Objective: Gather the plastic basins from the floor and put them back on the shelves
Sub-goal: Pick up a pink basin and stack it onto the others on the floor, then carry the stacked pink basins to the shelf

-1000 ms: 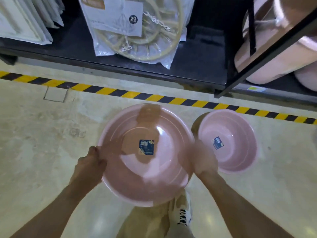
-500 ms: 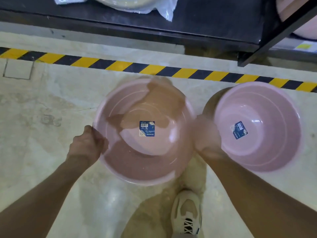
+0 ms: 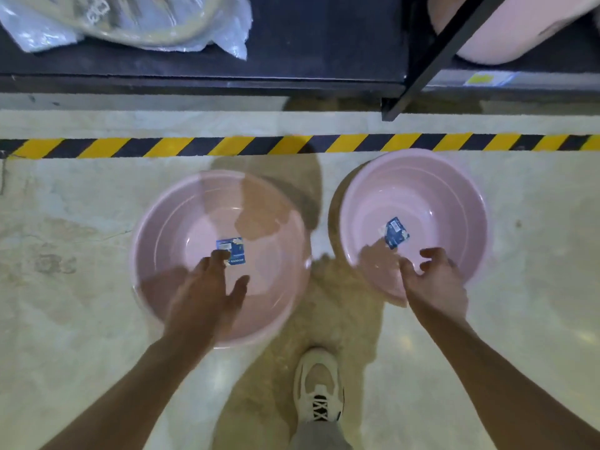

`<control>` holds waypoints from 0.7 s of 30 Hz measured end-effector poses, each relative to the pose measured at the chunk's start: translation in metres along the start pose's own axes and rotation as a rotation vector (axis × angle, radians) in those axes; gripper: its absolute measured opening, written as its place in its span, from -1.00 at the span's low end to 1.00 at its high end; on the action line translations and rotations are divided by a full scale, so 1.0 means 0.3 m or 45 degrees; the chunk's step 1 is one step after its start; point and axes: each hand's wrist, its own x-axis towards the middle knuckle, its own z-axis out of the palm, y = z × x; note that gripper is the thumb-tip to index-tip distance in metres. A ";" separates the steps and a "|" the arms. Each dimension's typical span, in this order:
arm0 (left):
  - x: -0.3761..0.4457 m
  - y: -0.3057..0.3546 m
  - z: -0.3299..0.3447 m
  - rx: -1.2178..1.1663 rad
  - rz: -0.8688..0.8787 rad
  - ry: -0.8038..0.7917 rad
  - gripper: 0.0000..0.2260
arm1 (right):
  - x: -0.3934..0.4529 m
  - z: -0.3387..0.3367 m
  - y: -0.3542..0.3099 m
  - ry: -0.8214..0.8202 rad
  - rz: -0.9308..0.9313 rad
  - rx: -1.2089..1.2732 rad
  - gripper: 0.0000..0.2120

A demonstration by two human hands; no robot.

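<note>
Two pink plastic basins sit on the floor side by side, each with a blue label inside. The larger basin (image 3: 181, 228) is on the left, the smaller basin (image 3: 431, 196) on the right. My left hand (image 3: 207, 290) hovers over the near side of the larger basin, fingers spread, holding nothing. My right hand (image 3: 435, 284) is over the near rim of the smaller basin, fingers apart and curled; I cannot tell whether it touches the rim.
A black low shelf (image 3: 308, 43) runs along the top, with a bagged hanger ring (image 3: 130, 21) at left and pink basins (image 3: 506, 30) stored at right behind a black post (image 3: 431, 56). Yellow-black floor tape (image 3: 292, 145) lies before it. My shoe (image 3: 319, 388) stands below.
Both hands have let go of the larger basin, which now rests on the floor. My right hand has moved right to the smaller basin. The view has tilted further down.
</note>
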 end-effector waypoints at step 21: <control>0.450 0.566 0.502 0.054 -0.114 -0.255 -0.70 | 0.336 -0.019 0.512 -0.303 0.634 0.292 -0.47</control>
